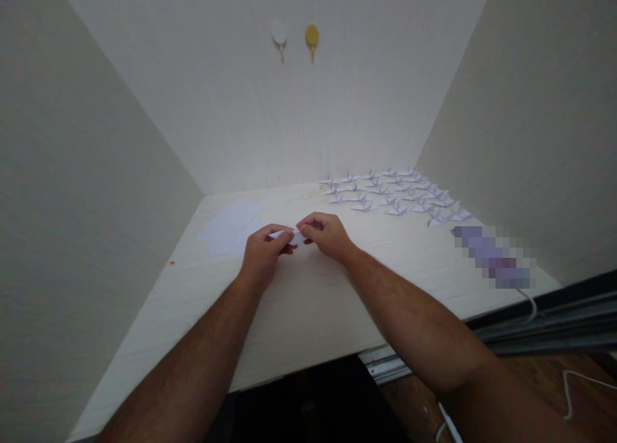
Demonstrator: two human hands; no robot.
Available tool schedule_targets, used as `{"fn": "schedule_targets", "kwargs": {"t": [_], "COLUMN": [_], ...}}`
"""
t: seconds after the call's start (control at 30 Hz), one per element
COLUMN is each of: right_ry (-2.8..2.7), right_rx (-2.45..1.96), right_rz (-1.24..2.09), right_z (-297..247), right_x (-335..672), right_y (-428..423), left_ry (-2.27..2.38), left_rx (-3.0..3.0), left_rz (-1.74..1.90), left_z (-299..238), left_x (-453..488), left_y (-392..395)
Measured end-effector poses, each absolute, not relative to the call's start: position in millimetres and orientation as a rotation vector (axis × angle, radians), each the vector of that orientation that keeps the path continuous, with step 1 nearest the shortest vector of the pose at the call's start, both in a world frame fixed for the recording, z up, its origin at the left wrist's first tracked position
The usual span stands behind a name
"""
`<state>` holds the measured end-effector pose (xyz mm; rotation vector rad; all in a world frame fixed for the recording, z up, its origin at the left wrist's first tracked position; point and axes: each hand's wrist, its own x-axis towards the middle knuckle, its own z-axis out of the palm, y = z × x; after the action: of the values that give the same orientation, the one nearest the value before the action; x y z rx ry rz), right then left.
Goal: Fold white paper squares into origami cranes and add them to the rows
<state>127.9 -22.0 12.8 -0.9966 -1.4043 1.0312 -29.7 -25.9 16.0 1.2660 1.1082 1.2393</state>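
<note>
Both my hands meet above the middle of a pale wooden desk (308, 301). My left hand (263, 250) and my right hand (325, 234) pinch a small folded piece of white paper (294, 237) between their fingertips. The fingers of both hands are curled and pressed together on it. Only a narrow strip of the paper shows between the hands.
Several folded paper cranes (395, 192) lie in rows at the back right of the desk. A stack of flat pale sheets (231, 227) lies at the back left. A blurred object (496, 256) with a white cable (530, 308) sits at the right edge. Two hooks (296, 38) hang on the back wall.
</note>
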Motion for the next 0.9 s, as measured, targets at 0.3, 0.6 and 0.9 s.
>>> {"fn": "schedule_targets", "kwargs": {"t": [0.3, 0.6, 0.9], "right_ry": [-1.446, -1.559, -1.623], "right_rx": [-1.032, -1.088, -1.098], "right_rz": [1.002, 0.873, 0.813], "right_z": [11.4, 12.2, 10.8], "right_x": [130.5, 131.9, 133.1], "right_y": [-20.7, -21.2, -19.5], "left_ry": [1.166, 1.143, 1.195], "left_rx": [1.38, 1.376, 1.364], "left_rz": [1.226, 1.242, 1.223], "left_z": [15.1, 9.3, 13.7], "left_x": [-33.4, -34.9, -32.1], "left_y": [-26.0, -22.6, -25.2]}}
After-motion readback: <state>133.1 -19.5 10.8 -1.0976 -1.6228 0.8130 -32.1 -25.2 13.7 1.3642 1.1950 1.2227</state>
